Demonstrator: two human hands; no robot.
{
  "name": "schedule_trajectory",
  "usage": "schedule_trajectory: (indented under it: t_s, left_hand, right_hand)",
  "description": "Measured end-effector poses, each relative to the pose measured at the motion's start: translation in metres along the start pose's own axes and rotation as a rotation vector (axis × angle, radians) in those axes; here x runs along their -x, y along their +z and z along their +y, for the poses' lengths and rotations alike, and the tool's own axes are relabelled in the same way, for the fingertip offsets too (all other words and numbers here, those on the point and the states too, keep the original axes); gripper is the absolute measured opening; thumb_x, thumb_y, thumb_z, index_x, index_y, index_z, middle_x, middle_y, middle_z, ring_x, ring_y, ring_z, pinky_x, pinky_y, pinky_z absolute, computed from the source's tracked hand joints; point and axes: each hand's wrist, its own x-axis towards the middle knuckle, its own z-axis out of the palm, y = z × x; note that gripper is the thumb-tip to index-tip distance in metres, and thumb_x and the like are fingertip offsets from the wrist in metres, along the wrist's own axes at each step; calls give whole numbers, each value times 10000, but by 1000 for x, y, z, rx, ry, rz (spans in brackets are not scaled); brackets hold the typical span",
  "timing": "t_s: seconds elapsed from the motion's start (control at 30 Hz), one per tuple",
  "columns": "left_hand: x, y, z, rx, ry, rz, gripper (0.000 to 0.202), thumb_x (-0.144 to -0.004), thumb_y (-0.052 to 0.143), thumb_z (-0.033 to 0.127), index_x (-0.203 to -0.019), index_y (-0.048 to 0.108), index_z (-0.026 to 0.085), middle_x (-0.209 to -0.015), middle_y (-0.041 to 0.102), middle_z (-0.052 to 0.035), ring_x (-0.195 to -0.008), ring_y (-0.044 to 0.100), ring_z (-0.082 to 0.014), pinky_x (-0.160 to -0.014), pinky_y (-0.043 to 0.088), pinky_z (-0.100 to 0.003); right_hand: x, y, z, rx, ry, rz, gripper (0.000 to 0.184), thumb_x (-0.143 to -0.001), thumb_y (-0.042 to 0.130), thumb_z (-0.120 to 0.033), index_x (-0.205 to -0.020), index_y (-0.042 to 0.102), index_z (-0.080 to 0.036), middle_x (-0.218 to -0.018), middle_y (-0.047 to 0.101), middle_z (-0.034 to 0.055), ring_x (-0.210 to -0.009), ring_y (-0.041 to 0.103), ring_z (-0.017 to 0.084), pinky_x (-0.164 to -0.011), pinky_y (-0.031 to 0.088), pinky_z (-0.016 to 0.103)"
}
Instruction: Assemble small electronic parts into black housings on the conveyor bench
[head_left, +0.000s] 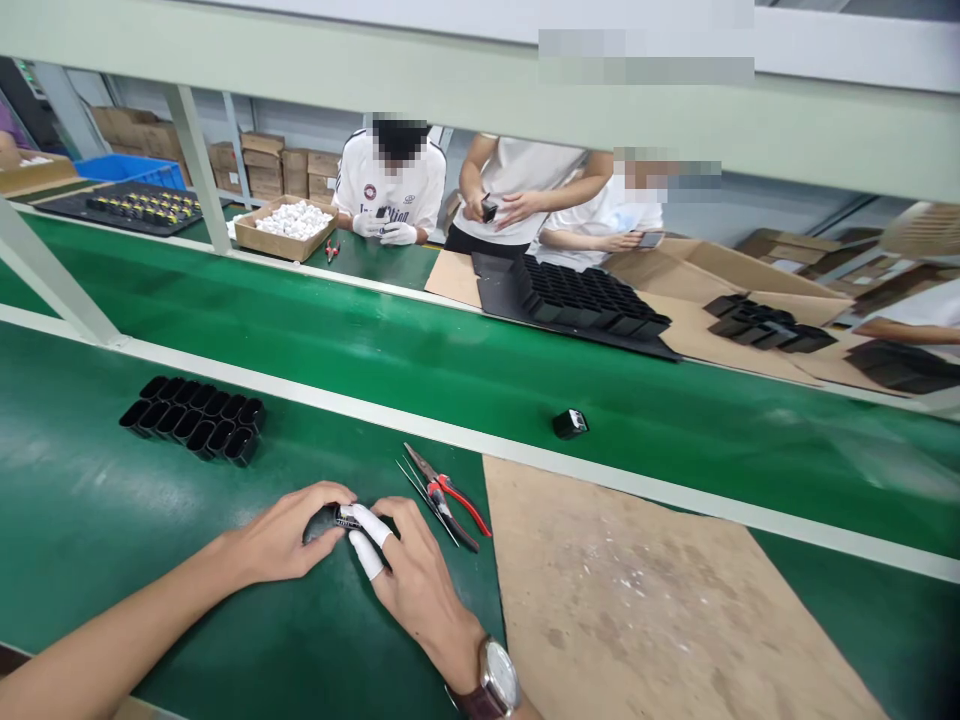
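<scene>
Between my hands, just above the green bench, is a small black plastic housing (346, 517) with white and metallic parts showing at its open end. My left hand (292, 535) grips it from the left, fingertips and thumb around its side. White finger cots cover the thumb and index finger of my right hand (409, 560), which pinch at the housing's open end; what lies under those tips is hidden. To the right of my hands lie red-and-black pliers (442, 490) and metal tweezers (421, 495). Rows of empty black housings (191, 415) stand at the left.
Brown cardboard (637, 590) covers the bench at right. A white rail (315, 400) divides the bench from a green conveyor belt (360, 340), which carries one black housing (571, 424). Across it, co-workers handle parts beside a box of white pieces (289, 222) and stacked black housings (585, 300).
</scene>
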Motion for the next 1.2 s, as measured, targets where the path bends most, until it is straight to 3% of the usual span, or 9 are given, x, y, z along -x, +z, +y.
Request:
schedule_trajectory:
  t_s: [0.1,0.23,0.33,0.4,0.53,0.67,0.8,1.0,1.2]
  left_hand:
    - [-2,0,-6,-21,166,73,220,-1038,601,180,-1247,646,232,-1312,682,-117,-1185,707,-227,-1015,605,-353]
    - [-5,-1,-8,-51,229,94,152,-1041,617,176,-1154,710,216,-1284,693,-123,-1093,739,-213,-934,622,-308]
    - [-6,0,-9,-18,246,98,122,-1039,616,161,-1111,703,208,-1284,692,-128,-1054,744,-200,-888,624,-291]
    - [-6,1,-10,7,256,98,103,-1037,620,158,-1101,686,202,-1295,687,-134,-1042,744,-196,-864,622,-286]
    - [-5,3,-12,2,229,82,73,-1037,631,186,-1098,668,199,-1281,692,-131,-1054,743,-201,-864,615,-291]
    - [-2,4,-11,-47,44,42,228,-1011,686,274,-1231,637,236,-1304,698,-103,-1135,730,-236,-973,613,-356]
    - [0,6,-6,-76,-123,25,446,-1000,680,292,-1420,531,292,-1353,686,-70,-1214,702,-256,-1014,605,-393]
    - [-1,7,-5,-85,-51,111,478,-997,631,248,-1451,486,286,-1229,703,-63,-1092,720,-234,-949,612,-381]
    - [0,9,-9,-83,-21,137,585,-992,634,217,-1516,392,313,-1239,709,-46,-1136,694,-228,-991,590,-393]
  right_hand:
    - [-1,0,-2,42,6,-42,312,-974,532,-53,-1255,636,-141,-1180,602,154,-1039,601,267,-838,597,430]
    - [-7,-6,-3,21,26,-73,306,-1017,547,-125,-1308,627,-172,-1190,626,130,-1036,607,254,-862,576,416]
    - [-10,-14,7,28,40,26,344,-1052,528,-154,-1394,571,-161,-1161,674,112,-1026,620,235,-897,554,404]
    - [-9,-18,17,199,78,110,342,-1050,525,-146,-1388,569,-124,-1164,692,136,-1036,616,267,-903,535,450]
    - [-5,-16,31,556,126,46,341,-980,511,-55,-1306,613,-55,-1226,686,212,-1114,587,369,-870,520,527]
    - [-1,-7,28,634,148,-19,452,-899,470,50,-1306,624,-72,-1287,660,224,-1154,579,363,-913,528,530]
    - [1,-2,26,625,127,-52,462,-884,465,70,-1289,634,-73,-1158,679,190,-1086,591,340,-914,550,522]
    - [1,-4,26,502,134,-49,330,-913,458,57,-1083,679,-119,-1033,655,148,-972,614,305,-877,573,503]
    - [2,-8,10,204,36,-3,323,-1049,429,-97,-1342,556,-144,-1138,642,115,-860,658,208,-686,560,331]
